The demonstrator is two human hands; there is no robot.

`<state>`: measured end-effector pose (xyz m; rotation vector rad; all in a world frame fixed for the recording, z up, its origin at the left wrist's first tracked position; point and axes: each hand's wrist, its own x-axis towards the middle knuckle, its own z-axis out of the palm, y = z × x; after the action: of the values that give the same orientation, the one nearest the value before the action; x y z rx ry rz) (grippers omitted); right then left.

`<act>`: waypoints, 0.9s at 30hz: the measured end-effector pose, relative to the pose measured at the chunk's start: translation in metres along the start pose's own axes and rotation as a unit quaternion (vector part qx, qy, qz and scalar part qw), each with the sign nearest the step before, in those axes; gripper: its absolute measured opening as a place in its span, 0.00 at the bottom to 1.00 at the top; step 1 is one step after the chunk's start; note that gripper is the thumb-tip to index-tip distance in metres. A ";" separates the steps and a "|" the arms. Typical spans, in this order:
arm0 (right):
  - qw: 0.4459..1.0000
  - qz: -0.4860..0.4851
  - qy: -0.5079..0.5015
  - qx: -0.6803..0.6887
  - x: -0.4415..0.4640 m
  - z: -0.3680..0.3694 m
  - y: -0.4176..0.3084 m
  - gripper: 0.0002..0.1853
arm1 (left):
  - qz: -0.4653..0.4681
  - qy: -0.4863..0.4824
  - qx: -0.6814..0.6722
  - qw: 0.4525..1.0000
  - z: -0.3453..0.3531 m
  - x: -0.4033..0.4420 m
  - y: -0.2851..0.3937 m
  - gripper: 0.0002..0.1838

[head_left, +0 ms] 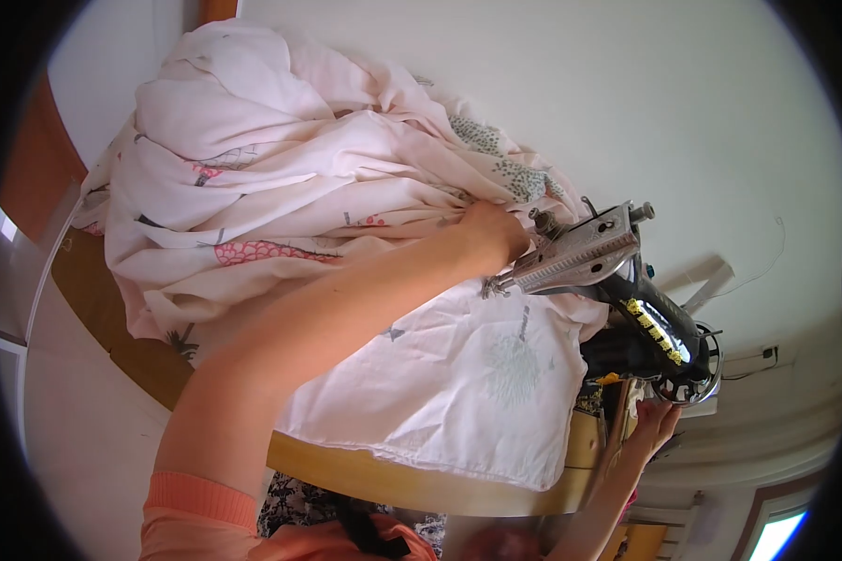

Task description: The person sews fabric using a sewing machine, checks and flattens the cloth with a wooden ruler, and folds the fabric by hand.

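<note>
A black sewing machine [655, 327] with a silver faceplate stands at the right. Bunched behind and left of its needle area is a large pale pink printed cloth [346, 178], and a flatter part of it spreads toward the front edge. My left hand [498, 236] is closed on the gathered cloth beside the faceplate; its fingertips are partly hidden in the folds. At the far right, the fingers of my right hand [658, 425] are on the rim of the handwheel [706, 369]. The needle's tip cannot be made out.
The cloth lies over a wooden table [421, 481] whose curved edge shows in front. A pale wall [720, 140] rises behind the machine. A loose thread hangs near the wall, and a cord with a plug [770, 353] is at the right.
</note>
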<state>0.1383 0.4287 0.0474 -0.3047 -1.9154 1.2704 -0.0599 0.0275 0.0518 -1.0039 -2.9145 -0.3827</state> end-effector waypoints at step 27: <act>0.997 0.027 0.041 -0.059 -0.018 0.024 -0.031 0.19 | 0.100 0.317 -0.133 0.934 0.031 0.004 -0.037 0.03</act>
<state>0.1391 0.3880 0.0611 -0.4642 -1.9262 1.1642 -0.0845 0.0093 0.0142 -0.9590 -2.1990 -0.9121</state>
